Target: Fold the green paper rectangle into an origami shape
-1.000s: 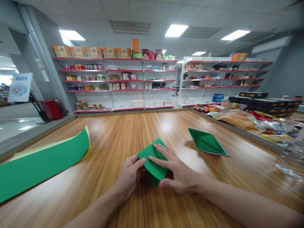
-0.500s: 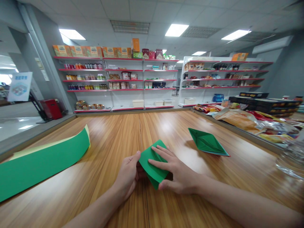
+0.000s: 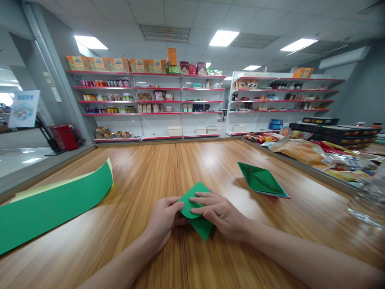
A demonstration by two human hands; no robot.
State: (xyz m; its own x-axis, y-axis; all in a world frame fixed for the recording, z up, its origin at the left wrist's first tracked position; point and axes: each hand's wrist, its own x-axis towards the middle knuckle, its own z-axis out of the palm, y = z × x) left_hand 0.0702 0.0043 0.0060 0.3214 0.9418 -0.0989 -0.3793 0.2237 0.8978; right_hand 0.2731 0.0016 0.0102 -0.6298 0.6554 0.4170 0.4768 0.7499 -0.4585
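Observation:
A folded piece of green paper is between my two hands, low over the middle of the wooden table. My left hand pinches its left corner, thumb on top and fingers underneath. My right hand holds the right side, its fingers laid across the upper face and its thumb close to the lower fold. A triangular flap points down toward me below the thumb. To the right lies a folded green paper piece, pointed at both ends, with thin coloured edges beneath it.
A long green sheet with a yellowish underside curls up at the left on the table. At the right are a clear plastic container, snack packets and stacked black boxes. Stocked shelves stand beyond.
The green paper has turned and its lower flap now shows more. My right thumb has moved up from the bottom edge onto the paper, and my left thumb has shifted over the corner.

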